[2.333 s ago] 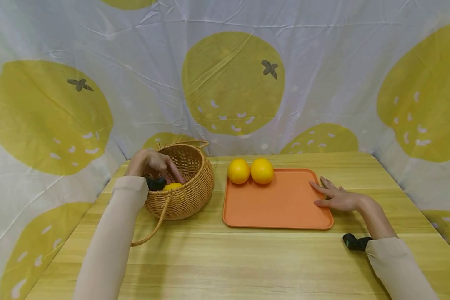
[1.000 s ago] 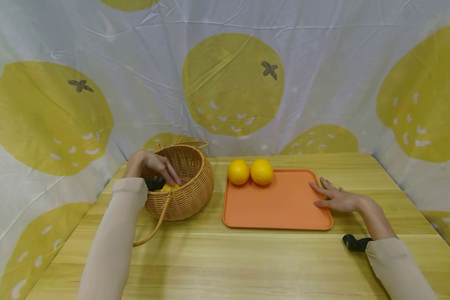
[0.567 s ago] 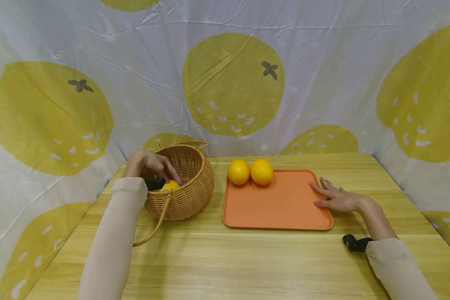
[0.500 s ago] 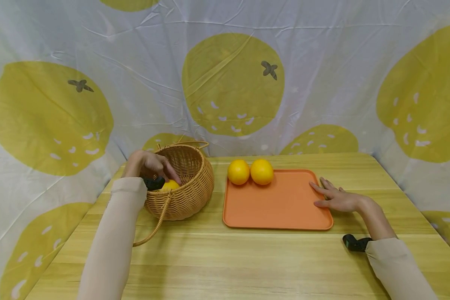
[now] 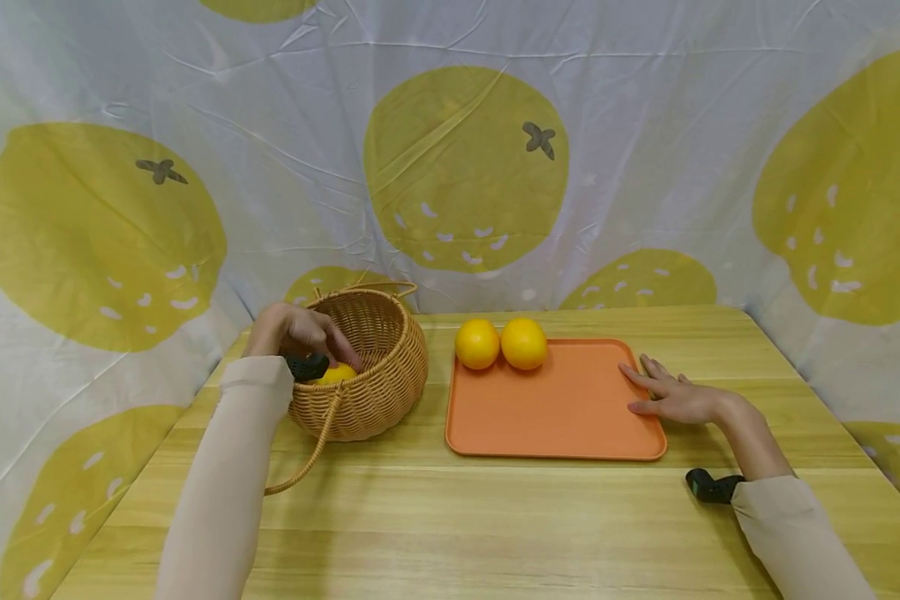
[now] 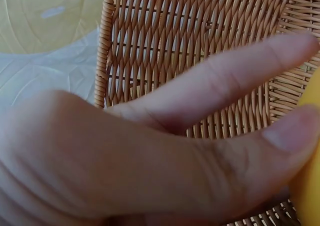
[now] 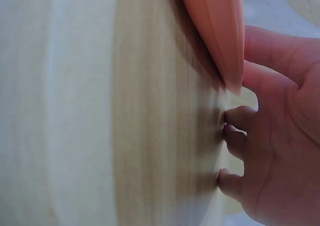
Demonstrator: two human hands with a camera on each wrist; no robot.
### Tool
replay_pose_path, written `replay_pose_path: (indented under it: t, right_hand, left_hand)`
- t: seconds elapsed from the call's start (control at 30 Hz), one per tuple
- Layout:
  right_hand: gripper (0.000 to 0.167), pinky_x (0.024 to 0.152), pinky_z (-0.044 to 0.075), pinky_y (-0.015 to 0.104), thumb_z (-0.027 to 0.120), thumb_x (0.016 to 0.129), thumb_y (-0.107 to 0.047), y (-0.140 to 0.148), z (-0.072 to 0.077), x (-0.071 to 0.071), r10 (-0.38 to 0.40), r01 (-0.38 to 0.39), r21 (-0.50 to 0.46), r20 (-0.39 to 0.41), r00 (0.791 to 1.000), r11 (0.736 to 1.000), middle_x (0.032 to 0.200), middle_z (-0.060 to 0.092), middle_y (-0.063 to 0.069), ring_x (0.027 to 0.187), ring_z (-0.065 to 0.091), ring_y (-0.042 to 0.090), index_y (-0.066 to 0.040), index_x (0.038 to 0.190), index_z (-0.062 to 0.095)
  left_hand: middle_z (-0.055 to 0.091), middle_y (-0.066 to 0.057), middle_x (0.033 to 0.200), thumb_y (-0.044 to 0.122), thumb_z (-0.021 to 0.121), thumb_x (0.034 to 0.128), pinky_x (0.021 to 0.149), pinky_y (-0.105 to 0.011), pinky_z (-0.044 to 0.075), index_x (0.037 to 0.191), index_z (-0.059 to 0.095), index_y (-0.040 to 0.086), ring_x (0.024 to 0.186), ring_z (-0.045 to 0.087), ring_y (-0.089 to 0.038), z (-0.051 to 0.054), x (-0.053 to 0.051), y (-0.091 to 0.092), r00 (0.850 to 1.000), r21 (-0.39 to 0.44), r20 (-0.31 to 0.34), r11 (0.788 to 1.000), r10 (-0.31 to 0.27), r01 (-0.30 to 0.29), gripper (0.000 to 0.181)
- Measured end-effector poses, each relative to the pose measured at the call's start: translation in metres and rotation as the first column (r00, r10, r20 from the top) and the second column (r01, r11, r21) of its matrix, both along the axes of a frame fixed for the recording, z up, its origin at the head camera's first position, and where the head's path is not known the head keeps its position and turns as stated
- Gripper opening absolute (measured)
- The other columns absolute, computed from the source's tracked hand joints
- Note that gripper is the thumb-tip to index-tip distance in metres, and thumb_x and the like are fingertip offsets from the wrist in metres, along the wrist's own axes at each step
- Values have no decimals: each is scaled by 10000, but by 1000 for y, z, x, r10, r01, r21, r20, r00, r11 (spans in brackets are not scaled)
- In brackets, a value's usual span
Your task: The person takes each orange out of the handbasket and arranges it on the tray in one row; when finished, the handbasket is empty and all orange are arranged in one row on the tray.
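Reaching over the near rim of a round wicker basket, my left hand has its fingers bent down inside. The thumb presses on an orange in the basket, seen also as a yellow curve at the left wrist view's right edge. The index finger extends above it; the other fingers are mostly hidden. My right hand lies with spread fingers at the right edge of an orange tray. Thumb and index finger touch its rim, while other fingertips rest on the table.
Two oranges, a left one and a right one, sit side by side at the tray's far left corner. One basket handle hangs toward the table's near side. A fruit-printed curtain encloses the wooden table.
The left fingers have shifted over the orange in the basket, and that orange has moved slightly left. The right hand, tray and two oranges keep their places.
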State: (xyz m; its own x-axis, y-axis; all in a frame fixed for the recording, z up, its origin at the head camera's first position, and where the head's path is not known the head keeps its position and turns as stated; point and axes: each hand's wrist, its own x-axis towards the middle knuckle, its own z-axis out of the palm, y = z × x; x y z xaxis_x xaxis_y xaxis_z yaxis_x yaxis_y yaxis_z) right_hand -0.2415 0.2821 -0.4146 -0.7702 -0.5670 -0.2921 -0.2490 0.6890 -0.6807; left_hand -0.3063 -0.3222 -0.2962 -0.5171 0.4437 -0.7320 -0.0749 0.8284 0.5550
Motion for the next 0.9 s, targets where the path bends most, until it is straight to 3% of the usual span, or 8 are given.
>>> replay_pose_path:
  t: [0.13,0.27,0.37,0.43,0.53,0.6,0.67,0.9]
  right_hand:
    - [904,1111,-187,782,596,1041,-414,0,-1,-1,-1,1,1,1,1000,1000,1640,-223,370,1500,-248,562,35,1639,88]
    - [890,1111,-201,775,577,1045,-439,4,-7,-3,9,-9,-4,-10,1000,1000,1646,-242,346,1505,-273,527,-28,1656,78]
    - [891,1090,-226,775,580,1041,-443,6,-10,-5,18,-19,-35,-8,1000,999,1636,-259,350,1495,-301,518,-53,1663,75]
    - [897,1082,-227,779,580,1041,-446,6,-10,-5,18,-18,-41,-6,1000,999,1633,-255,358,1490,-300,527,-37,1659,75]
    - [902,1086,-222,781,582,1041,-442,6,-8,-4,14,-14,-44,-2,1000,999,1635,-251,359,1490,-290,536,-11,1651,77]
    - [898,1084,-220,783,581,1043,-435,5,-7,-3,15,-15,-40,0,1000,999,1631,-251,364,1488,-289,540,-6,1650,76]
    - [895,1085,-216,785,577,1046,-432,5,-6,-3,15,-15,-41,2,1000,999,1630,-253,366,1488,-287,542,-6,1650,73]
    - [900,1108,-190,781,606,1039,-388,-1,3,1,0,0,9,3,1000,1000,1639,-216,375,1500,-244,565,38,1638,87]
  left_hand:
    - [595,-73,1507,-136,341,997,1248,-470,335,1374,673,52,1538,349,-353,1,-1,-2,1000,24,6,999,-21,21,536]
    - [590,-103,1507,-127,313,978,1276,-516,265,1384,652,12,1549,321,-373,0,-3,-3,999,29,14,998,-51,50,547]
    - [582,-100,1517,-46,382,1035,1288,-542,209,1383,659,26,1560,292,-378,0,-2,-3,999,13,11,999,-38,38,450]
    - [563,-110,1533,7,470,1048,1268,-511,285,1380,664,35,1535,350,-363,-1,-1,-2,1000,4,11,1000,-17,17,385]
    - [521,-123,1570,-19,543,1008,1009,-324,523,1375,673,52,1393,531,-305,-1,1,-2,997,-8,39,998,65,-64,395]
    - [490,-138,1590,-86,518,969,770,-223,504,1379,667,46,1275,605,-251,-1,1,-2,992,-4,61,994,111,-111,456]
    - [481,-129,1595,-134,479,931,666,-198,444,1379,665,44,1224,617,-214,-2,1,-3,987,0,78,990,141,-142,517]
    - [502,-174,1572,-170,424,856,792,-213,543,1361,669,4,1388,542,-333,-2,2,-2,991,20,-20,991,135,-134,588]
